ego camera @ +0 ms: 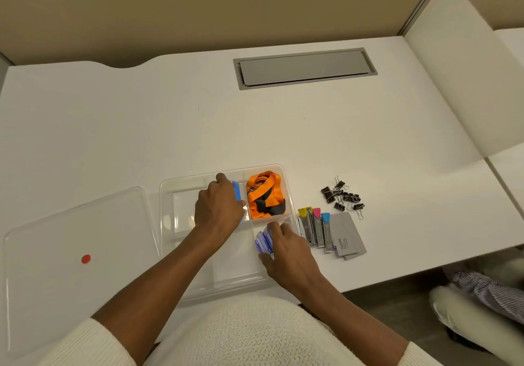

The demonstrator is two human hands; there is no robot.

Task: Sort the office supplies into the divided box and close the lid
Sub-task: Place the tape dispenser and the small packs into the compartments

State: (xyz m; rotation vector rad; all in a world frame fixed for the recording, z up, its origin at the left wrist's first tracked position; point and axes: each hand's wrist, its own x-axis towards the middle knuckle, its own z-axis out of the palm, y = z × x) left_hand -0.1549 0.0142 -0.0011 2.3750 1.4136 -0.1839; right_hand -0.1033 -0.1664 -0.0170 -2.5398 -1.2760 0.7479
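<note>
A clear divided box [170, 192] sits on the white desk in front of me. An orange and black lanyard [265, 194] fills its far right compartment. My left hand [218, 208] is inside the box, closed on a blue object [236, 192] beside the lanyard compartment. My right hand [286, 249] rests in the near right compartment, fingers on small purple boxes [264, 242]. The clear lid [71, 252] with a red dot lies flat to the left of the box.
To the right of the box lie three lead tubes [316, 229] with yellow, pink and blue caps, grey cards [347, 235] and a pile of black binder clips [343, 195]. A grey cable hatch [304, 68] is set in the desk farther back.
</note>
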